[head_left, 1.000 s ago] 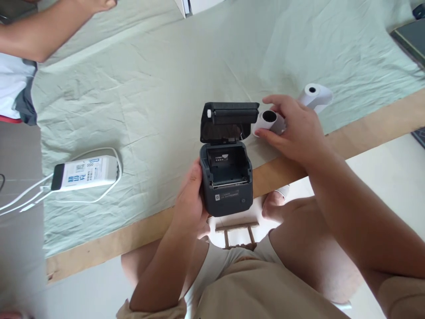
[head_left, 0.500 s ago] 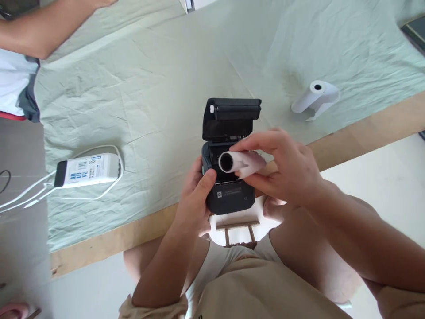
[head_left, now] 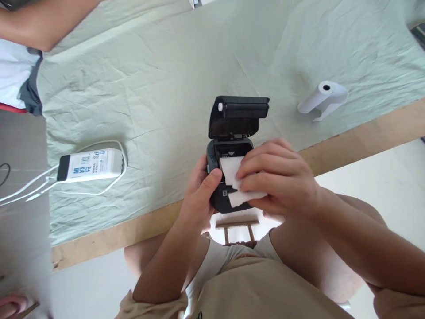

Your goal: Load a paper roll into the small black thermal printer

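A black portable printer (head_left: 232, 146) has its lid (head_left: 239, 117) raised, showing the roller along the lid's edge. My left hand (head_left: 202, 188) is closed around the printer's left side, thumb on the front rim. Over the paper bay, my right hand (head_left: 277, 179) grips a roll of white paper (head_left: 229, 170), with its loose, ragged end hanging across the printer's front. Fingers hide much of the roll, and I cannot tell how far it sits inside the bay.
Another white paper roll (head_left: 322, 97), partly unwound, lies at the right of the green cloth (head_left: 166, 88). On the left is a white power strip (head_left: 93, 165) with cables. A wooden edge (head_left: 361, 137) borders the table. Another person's arm (head_left: 49, 22) reaches in at upper left.
My right hand has turned the paper roll and lowered it toward the printer's bay; the core's open end no longer faces me. My left hand keeps its hold on the printer.
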A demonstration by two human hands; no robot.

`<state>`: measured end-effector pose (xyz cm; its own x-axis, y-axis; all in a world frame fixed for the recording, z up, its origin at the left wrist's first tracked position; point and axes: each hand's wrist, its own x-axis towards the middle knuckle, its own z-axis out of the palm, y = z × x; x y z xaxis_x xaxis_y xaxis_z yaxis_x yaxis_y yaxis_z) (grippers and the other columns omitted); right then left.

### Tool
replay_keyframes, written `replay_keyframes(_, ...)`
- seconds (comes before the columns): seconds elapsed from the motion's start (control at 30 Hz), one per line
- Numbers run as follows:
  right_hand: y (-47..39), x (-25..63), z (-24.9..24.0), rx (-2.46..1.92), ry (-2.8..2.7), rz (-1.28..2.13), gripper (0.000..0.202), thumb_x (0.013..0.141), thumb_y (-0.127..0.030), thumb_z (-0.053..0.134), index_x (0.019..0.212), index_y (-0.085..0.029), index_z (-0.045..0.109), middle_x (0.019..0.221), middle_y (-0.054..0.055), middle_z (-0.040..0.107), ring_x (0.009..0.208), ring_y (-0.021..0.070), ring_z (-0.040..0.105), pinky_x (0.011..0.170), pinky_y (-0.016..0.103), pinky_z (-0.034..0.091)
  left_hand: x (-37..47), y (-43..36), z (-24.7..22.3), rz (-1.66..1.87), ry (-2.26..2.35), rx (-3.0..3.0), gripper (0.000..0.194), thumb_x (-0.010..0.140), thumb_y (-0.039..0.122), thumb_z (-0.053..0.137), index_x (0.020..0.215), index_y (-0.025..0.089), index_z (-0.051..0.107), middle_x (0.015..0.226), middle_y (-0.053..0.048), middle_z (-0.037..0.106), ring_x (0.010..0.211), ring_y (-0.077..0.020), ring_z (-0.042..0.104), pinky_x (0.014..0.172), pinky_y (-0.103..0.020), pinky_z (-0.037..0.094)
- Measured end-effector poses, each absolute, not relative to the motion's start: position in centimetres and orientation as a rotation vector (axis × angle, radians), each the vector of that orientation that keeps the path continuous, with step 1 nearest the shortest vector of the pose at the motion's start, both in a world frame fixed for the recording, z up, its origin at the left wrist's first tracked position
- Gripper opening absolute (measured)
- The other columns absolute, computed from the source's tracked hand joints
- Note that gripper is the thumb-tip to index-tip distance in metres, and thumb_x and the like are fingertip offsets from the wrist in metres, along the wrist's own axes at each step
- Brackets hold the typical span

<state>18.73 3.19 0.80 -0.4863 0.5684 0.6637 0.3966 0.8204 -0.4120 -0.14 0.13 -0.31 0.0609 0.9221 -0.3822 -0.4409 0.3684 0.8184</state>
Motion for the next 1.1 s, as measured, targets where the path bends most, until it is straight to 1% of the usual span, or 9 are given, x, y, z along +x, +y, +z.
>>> replay_keyframes(0.1, 2.8, 18.6, 0.4, -0.627, -2.180, 0.307, 0.011, 0.099, -0.027, 0.065, 0.088, -0.024, 0.063, 0.092, -0.002, 0.078, 0.092, 0.0162, 0.072, 0.080, 0.039, 0.048, -0.3, 0.1, -0.2, 1.072, 1.080, 0.603, 0.053, 0.075, 0.039, 0.096, 0.121, 0.024, 0.073, 0.090, 0.000, 0.076, 0.074, -0.0156, 0.073, 0.060, -0.022, 0.059)
replay_keyframes(0.17, 2.9, 19.0, 0.3, -0.594, -2.127, 0.344, 0.020, 0.101, -0.041, 0.062, 0.089, -0.024, 0.063, 0.091, 0.001, 0.076, 0.090, 0.0188, 0.072, 0.078, 0.041, 0.050, -0.4, 0.1, -0.1, 1.044, 1.104, 0.628, 0.059, 0.072, 0.033, 0.097, 0.125, 0.024, 0.071, 0.092, -0.001, 0.078, 0.076, -0.0182, 0.074, 0.060, -0.024, 0.060)
replay_keyframes(0.3, 3.8, 20.0, 0.0, -0.779, -1.849, 0.246, 0.008, 0.094, -0.028, 0.067, 0.101, -0.029, 0.061, 0.091, 0.004, 0.067, 0.087, 0.0227, 0.068, 0.072, 0.042, 0.056, -0.5, -0.1, 0.0, 0.998, 1.175, 0.675, 0.076, 0.069, 0.036, 0.097, 0.137, 0.022, 0.065, 0.101, -0.006, 0.081, 0.084, -0.0241, 0.077, 0.059, -0.026, 0.062)
replay_keyframes(0.43, 4.5, 20.5, -1.0, -1.008, -1.792, 0.422, 0.050, 0.093, -0.030, 0.065, 0.140, -0.036, 0.047, 0.143, 0.012, 0.058, 0.129, 0.0338, 0.064, 0.090, 0.053, 0.060, -0.6, -0.1, 0.1, 0.988, 1.208, 0.714, 0.083, 0.066, 0.036, 0.098, 0.138, 0.020, 0.061, 0.105, -0.008, 0.081, 0.088, -0.0258, 0.078, 0.062, -0.029, 0.064)
replay_keyframes(0.5, 4.6, 20.4, -1.5, -1.003, -1.824, 0.533, 0.058, 0.098, -0.039, 0.059, 0.151, -0.038, 0.035, 0.158, 0.012, 0.051, 0.140, 0.0340, 0.060, 0.103, 0.057, 0.058, -0.5, -0.1, 0.3, 0.992, 1.206, 0.718, 0.081, 0.064, 0.035, 0.098, 0.135, 0.019, 0.062, 0.102, -0.008, 0.080, 0.085, -0.0253, 0.077, 0.062, -0.030, 0.064)
replay_keyframes(0.67, 4.4, 20.6, -1.7, -0.998, -1.705, 0.628, 0.046, 0.103, -0.065, 0.044, 0.144, -0.044, 0.043, 0.136, 0.007, 0.064, 0.130, 0.0330, 0.066, 0.103, 0.056, 0.058, -0.6, 0.1, 0.2, 0.970, 1.192, 0.714, 0.081, 0.065, 0.033, 0.096, 0.137, 0.021, 0.062, 0.101, -0.005, 0.079, 0.083, -0.0228, 0.075, 0.065, -0.030, 0.064)
replay_keyframes(0.77, 4.4, 20.9, -1.5, -0.963, -1.764, 0.725, 0.039, 0.104, -0.060, 0.050, 0.139, -0.041, 0.052, 0.136, 0.006, 0.066, 0.129, 0.0299, 0.066, 0.104, 0.051, 0.057, -0.9, -0.1, 0.0, 0.957, 1.184, 0.743, 0.084, 0.062, 0.029, 0.097, 0.138, 0.023, 0.062, 0.104, -0.005, 0.078, 0.086, -0.0242, 0.075, 0.066, -0.030, 0.063)
replay_keyframes(0.93, 4.8, 21.0, -1.3, -0.947, -2.029, 0.928, 0.057, 0.100, -0.054, 0.061, 0.148, -0.026, 0.049, 0.138, 0.012, 0.070, 0.117, 0.0280, 0.071, 0.094, 0.044, 0.060, -0.9, -0.3, -0.3, 1.042, 1.043, 0.748, 0.074, 0.064, 0.033, 0.097, 0.131, 0.025, 0.067, 0.114, -0.008, 0.079, 0.095, -0.0273, 0.077, 0.071, -0.031, 0.064)
replay_keyframes(1.1, 5.1, 21.2, -1.4, -0.981, -2.072, 0.952, 0.063, 0.096, -0.057, 0.066, 0.147, -0.023, 0.051, 0.132, 0.013, 0.072, 0.106, 0.0265, 0.072, 0.085, 0.040, 0.059, -0.4, -0.3, -0.3, 1.051, 1.038, 0.660, 0.061, 0.076, 0.040, 0.094, 0.131, 0.026, 0.072, 0.105, -0.007, 0.080, 0.082, -0.0232, 0.076, 0.065, -0.030, 0.062)
